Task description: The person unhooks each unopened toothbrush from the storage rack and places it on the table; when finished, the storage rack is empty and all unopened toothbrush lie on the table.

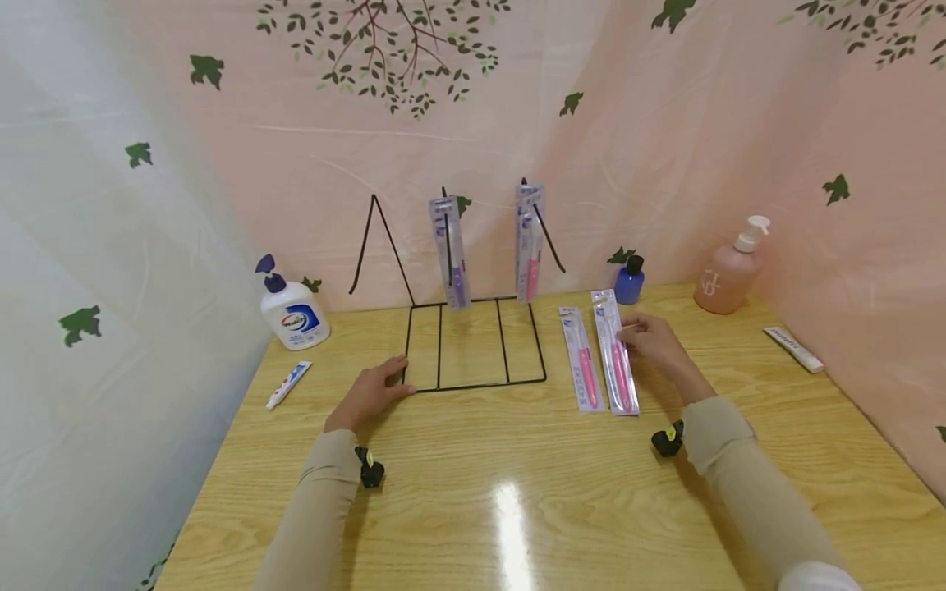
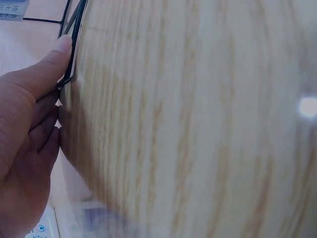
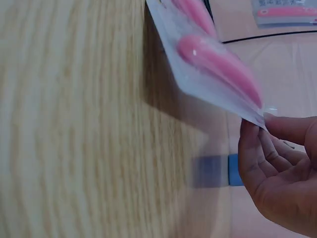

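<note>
A black wire display rack (image 1: 473, 386) stands on the wooden table. My left hand (image 1: 373, 394) holds its front left corner, thumb along the wire (image 2: 74, 47) in the left wrist view. At the rack's right, my right hand (image 1: 654, 341) pinches the side edge of a packaged pink toothbrush (image 1: 619, 365). In the right wrist view that toothbrush pack (image 3: 223, 69) tilts off the tabletop. Just left of it lies another packaged pink toothbrush (image 1: 584, 361). A purple toothbrush pack (image 1: 456, 271) hangs from the rack's middle hook, and a pink toothbrush pack (image 1: 530, 263) from the right one.
The rack's left hook (image 1: 375, 201) is bare. At left are a white pump bottle (image 1: 296, 316) and a small toothpaste tube (image 1: 288, 384). On the right stand a blue bottle (image 1: 629, 283) and a pink pump bottle (image 1: 727, 275), with a white tube (image 1: 794, 349) near the table's edge.
</note>
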Demonstrator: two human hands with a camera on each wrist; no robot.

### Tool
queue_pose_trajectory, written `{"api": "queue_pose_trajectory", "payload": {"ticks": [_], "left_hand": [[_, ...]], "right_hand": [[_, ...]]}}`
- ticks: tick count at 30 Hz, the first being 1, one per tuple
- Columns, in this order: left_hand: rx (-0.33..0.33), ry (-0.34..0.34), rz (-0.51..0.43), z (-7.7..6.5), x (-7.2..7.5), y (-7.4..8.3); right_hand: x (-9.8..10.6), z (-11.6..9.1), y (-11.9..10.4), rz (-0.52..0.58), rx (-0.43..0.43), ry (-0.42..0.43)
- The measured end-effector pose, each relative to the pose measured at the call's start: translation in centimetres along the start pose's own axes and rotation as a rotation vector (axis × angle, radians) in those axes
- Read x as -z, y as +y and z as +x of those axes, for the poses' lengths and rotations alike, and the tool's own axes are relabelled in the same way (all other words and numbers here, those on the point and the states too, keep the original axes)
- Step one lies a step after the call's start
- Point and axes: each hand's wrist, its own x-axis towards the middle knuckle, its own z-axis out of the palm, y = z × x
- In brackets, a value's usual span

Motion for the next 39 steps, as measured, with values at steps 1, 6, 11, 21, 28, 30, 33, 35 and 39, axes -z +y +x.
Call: {"api": "queue_pose_trajectory", "payload": {"ticks": [1, 6, 11, 21, 28, 30, 33, 35, 39], "left_hand": [[-0.002, 0.001, 0.001, 0.0, 0.0, 0.0], [-0.007, 0.003, -0.004, 0.0, 0.0, 0.1], [-0.006, 0.001, -0.005, 0.0, 0.0, 0.2], [0.009, -0.009, -0.007, 0.1, 0.0, 0.2], [0.010, -0.007, -0.010, 0.1, 0.0, 0.3], [0.007, -0.006, -0.010, 0.1, 0.0, 0.3], [0.002, -0.007, -0.011, 0.1, 0.0, 0.3], [0.003, -0.009, -0.014, 0.1, 0.0, 0.2], [0.004, -0.010, -0.011, 0.1, 0.0, 0.2]], "right_hand": [[0.0, 0.2, 0.2, -0.001, -0.003, -0.018], [0.0, 0.8, 0.4, -0.036, -0.019, -0.068], [-0.3, 0.8, 0.4, -0.083, -0.032, -0.066], [-0.6, 0.6, 0.4, -0.125, -0.027, -0.046], [-0.5, 0.9, 0.8, -0.126, -0.047, -0.020], [-0.5, 0.8, 0.9, -0.129, -0.043, -0.010], [-0.4, 0.5, 0.9, -0.129, -0.054, -0.002], [-0.3, 0.2, 0.7, -0.132, -0.051, 0.003], [-0.3, -0.3, -0.1, -0.151, -0.011, 0.022]]}}
